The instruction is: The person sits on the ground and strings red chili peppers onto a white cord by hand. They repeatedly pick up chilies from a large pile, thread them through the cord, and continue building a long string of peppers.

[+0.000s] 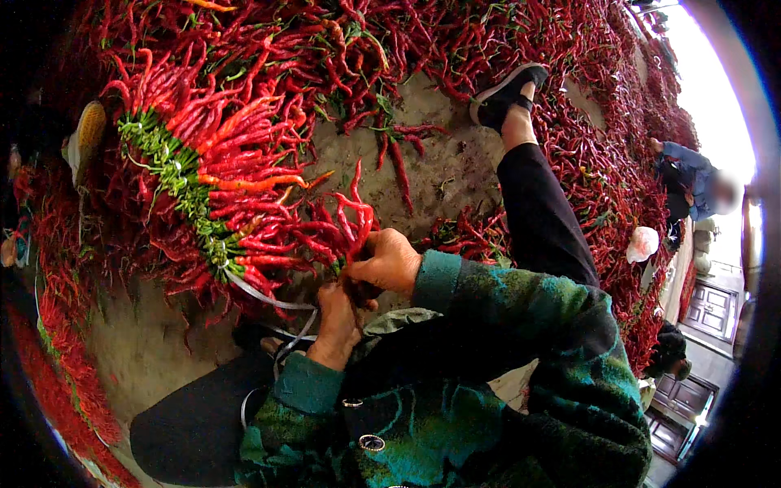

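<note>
My right hand [390, 262] is closed around the stem end of a small bunch of red chili peppers [354, 222], whose tips point up and away from me. My left hand [337, 323] grips the same bunch from below at its stems, fingertips partly hidden. To the left lies a long string of red chilies [244, 152], its green stems [177, 165] tied in a row with white ties. From its lower end a white plastic strap [268, 299] runs loosely beneath my left wrist towards my lap.
Heaped red chilies [427, 36] spread across the far floor, with loose ones [396, 171] on bare concrete [451, 165]. More strung chilies [73, 378] hang or lie at left. A corn cob [91, 137], a white bag [642, 244] and a seated person [686, 177] are around me.
</note>
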Available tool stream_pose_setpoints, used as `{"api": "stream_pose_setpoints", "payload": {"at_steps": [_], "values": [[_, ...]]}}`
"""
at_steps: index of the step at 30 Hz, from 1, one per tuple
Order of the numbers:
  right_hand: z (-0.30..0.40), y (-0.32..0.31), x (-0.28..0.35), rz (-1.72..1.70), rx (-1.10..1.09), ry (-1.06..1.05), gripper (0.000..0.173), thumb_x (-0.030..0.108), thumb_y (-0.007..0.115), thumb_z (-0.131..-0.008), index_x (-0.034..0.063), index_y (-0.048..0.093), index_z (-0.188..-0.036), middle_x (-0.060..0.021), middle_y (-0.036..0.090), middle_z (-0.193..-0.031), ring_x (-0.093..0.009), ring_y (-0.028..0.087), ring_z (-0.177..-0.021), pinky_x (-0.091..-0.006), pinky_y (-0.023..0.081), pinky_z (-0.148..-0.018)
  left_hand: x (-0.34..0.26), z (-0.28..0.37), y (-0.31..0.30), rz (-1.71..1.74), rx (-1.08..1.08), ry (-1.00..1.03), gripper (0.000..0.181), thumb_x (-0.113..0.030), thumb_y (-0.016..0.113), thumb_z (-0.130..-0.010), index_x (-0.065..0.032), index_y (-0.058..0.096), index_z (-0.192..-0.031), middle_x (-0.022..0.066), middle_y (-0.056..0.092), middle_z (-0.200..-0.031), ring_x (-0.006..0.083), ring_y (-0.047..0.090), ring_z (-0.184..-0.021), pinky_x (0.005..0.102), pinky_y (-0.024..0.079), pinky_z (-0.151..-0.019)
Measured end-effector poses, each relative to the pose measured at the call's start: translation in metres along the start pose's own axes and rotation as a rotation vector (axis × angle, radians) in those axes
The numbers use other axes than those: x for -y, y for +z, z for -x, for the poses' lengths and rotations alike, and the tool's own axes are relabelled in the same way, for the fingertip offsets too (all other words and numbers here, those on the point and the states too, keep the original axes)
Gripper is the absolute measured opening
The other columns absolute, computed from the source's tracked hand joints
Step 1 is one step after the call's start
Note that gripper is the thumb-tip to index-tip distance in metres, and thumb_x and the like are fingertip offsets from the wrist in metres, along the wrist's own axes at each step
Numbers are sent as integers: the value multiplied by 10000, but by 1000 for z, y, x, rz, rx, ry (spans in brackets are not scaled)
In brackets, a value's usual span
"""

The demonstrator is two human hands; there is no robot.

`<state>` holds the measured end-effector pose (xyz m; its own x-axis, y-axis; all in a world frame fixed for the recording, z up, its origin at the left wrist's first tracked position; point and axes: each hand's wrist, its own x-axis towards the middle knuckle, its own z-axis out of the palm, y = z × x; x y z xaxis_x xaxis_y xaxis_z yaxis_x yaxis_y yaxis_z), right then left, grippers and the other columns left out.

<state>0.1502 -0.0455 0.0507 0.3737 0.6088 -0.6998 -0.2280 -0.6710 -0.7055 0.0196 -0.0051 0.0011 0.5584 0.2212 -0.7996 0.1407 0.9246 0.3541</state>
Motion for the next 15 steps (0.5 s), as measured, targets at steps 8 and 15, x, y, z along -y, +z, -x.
{"api": "stream_pose_setpoints", "payload": {"at_steps": [8,15], "values": [[-3,7,-23,165,-107,-5,218,93,643,-650,-30,615,-827,-82,616,-683,-142,581,-617,-298,484,-573,10,-4,-3,-48,-106,133,239,-256,435,-903,-47,502,-1000,70,571,-803,177,570,-636,314,494,-517],[-10,18,-45,-317,-73,88,128,39,636,-715,-31,592,-812,-75,622,-727,-161,603,-638,-304,512,-571,10,-7,-5,9,-142,142,202,-209,434,-907,-75,474,-1054,65,544,-874,180,535,-718,330,466,-618]]}}
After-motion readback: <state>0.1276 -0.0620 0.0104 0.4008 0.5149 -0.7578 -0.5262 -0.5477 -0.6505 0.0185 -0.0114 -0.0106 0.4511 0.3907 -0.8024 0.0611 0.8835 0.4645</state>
